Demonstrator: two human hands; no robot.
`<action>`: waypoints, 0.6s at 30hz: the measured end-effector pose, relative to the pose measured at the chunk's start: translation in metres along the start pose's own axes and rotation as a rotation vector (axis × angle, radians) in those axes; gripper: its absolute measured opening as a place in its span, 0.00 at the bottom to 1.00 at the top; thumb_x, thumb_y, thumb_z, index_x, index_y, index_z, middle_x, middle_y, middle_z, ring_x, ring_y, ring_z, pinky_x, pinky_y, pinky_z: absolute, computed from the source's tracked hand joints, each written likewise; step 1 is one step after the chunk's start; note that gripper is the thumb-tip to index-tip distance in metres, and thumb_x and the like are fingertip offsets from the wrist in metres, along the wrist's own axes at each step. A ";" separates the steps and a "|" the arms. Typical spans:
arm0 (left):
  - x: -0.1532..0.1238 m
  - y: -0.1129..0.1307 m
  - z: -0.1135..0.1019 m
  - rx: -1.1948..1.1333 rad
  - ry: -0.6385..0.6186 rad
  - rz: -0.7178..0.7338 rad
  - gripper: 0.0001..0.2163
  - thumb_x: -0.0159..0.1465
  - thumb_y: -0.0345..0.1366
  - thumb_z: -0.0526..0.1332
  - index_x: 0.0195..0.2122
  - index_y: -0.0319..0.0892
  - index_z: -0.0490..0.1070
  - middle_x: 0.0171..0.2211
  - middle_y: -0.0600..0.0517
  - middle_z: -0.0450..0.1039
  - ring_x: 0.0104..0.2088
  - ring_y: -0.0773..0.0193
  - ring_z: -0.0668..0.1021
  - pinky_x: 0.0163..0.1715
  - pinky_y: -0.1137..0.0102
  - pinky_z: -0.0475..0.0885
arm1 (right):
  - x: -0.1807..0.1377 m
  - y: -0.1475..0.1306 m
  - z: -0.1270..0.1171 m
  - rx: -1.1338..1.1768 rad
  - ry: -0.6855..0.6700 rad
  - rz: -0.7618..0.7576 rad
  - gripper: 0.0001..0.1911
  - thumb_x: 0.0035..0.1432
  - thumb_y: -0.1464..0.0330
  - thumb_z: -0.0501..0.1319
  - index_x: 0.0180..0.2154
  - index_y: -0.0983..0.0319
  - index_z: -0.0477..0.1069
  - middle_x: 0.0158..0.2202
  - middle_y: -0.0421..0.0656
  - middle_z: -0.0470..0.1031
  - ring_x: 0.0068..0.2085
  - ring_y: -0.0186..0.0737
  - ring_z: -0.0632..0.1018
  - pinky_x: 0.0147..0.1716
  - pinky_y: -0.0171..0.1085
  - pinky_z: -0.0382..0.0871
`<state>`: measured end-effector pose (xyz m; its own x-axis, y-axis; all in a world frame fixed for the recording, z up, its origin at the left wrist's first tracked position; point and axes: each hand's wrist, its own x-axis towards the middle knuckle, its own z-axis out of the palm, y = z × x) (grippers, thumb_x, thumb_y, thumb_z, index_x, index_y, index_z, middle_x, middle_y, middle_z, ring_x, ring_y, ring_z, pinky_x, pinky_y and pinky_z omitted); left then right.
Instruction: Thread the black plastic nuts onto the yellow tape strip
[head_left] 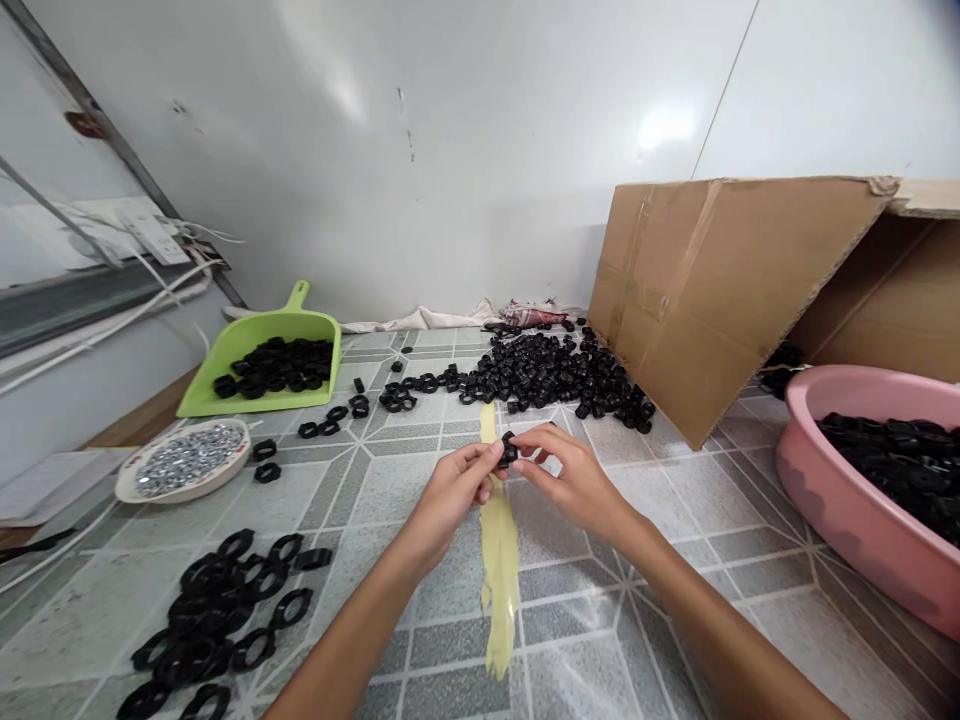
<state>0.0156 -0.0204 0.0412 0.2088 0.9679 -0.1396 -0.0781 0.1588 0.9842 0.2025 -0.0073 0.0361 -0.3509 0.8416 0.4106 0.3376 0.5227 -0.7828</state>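
Over the yellow tape strip (499, 570), both hands meet at a small black plastic part (508, 452). My left hand (456, 482) is closed, pinching it between thumb and fingers. From the other side, my right hand (574, 475) has its thumb and index finger closed on the same part. The fingers partly hide the part, so its full shape does not show. Just beyond my hands lies a heap of similar small black parts (551, 370). Larger black rings (217, 605) with angular rims are piled at the front left.
A green dustpan (225, 350) holding black rings stands at the back left, with a white dish (244, 458) of shiny metal pieces nearer. On the right are a cardboard box (690, 270) and a pink basin (806, 470) of black parts. A white wall (480, 180) closes the back.
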 end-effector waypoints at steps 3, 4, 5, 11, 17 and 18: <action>0.000 -0.002 0.000 -0.073 -0.001 -0.058 0.21 0.60 0.55 0.63 0.35 0.38 0.74 0.28 0.53 0.70 0.23 0.72 0.66 0.28 0.75 0.63 | -0.002 -0.002 0.004 -0.049 0.025 -0.027 0.10 0.65 0.68 0.60 0.48 0.57 0.74 0.44 0.44 0.76 0.43 0.41 0.76 0.44 0.42 0.71; 0.001 -0.003 -0.001 -0.088 -0.003 -0.066 0.22 0.60 0.55 0.64 0.35 0.37 0.74 0.29 0.52 0.71 0.23 0.71 0.67 0.28 0.74 0.64 | -0.002 -0.002 0.005 -0.069 0.037 -0.040 0.10 0.65 0.68 0.60 0.48 0.57 0.74 0.44 0.44 0.76 0.43 0.42 0.76 0.44 0.42 0.71; 0.001 -0.003 -0.001 -0.097 -0.005 -0.070 0.22 0.59 0.56 0.64 0.35 0.37 0.74 0.29 0.51 0.71 0.24 0.71 0.68 0.28 0.74 0.65 | -0.003 -0.001 0.007 -0.090 0.052 -0.059 0.10 0.65 0.68 0.60 0.48 0.57 0.74 0.44 0.44 0.76 0.43 0.42 0.76 0.45 0.42 0.72; 0.000 -0.002 -0.003 -0.087 0.022 -0.099 0.21 0.58 0.54 0.66 0.31 0.37 0.74 0.28 0.50 0.73 0.24 0.69 0.70 0.26 0.74 0.63 | -0.006 0.002 0.011 -0.264 0.052 -0.249 0.15 0.68 0.73 0.54 0.53 0.58 0.72 0.48 0.47 0.75 0.49 0.46 0.75 0.51 0.47 0.70; 0.001 -0.005 -0.004 -0.144 -0.015 -0.148 0.21 0.60 0.55 0.64 0.29 0.38 0.74 0.25 0.51 0.72 0.24 0.68 0.71 0.25 0.73 0.63 | -0.008 -0.006 0.011 -0.418 0.003 -0.327 0.17 0.69 0.74 0.49 0.53 0.61 0.72 0.48 0.51 0.75 0.49 0.48 0.74 0.49 0.50 0.70; 0.001 -0.006 -0.004 -0.149 -0.022 -0.151 0.21 0.60 0.54 0.63 0.30 0.38 0.73 0.25 0.51 0.71 0.24 0.69 0.71 0.25 0.74 0.63 | -0.008 -0.007 0.011 -0.401 0.009 -0.318 0.17 0.69 0.73 0.50 0.53 0.60 0.72 0.48 0.50 0.75 0.49 0.48 0.74 0.49 0.49 0.70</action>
<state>0.0120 -0.0199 0.0352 0.2502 0.9268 -0.2800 -0.1869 0.3300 0.9253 0.1933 -0.0187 0.0332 -0.4838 0.6327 0.6047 0.5248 0.7626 -0.3781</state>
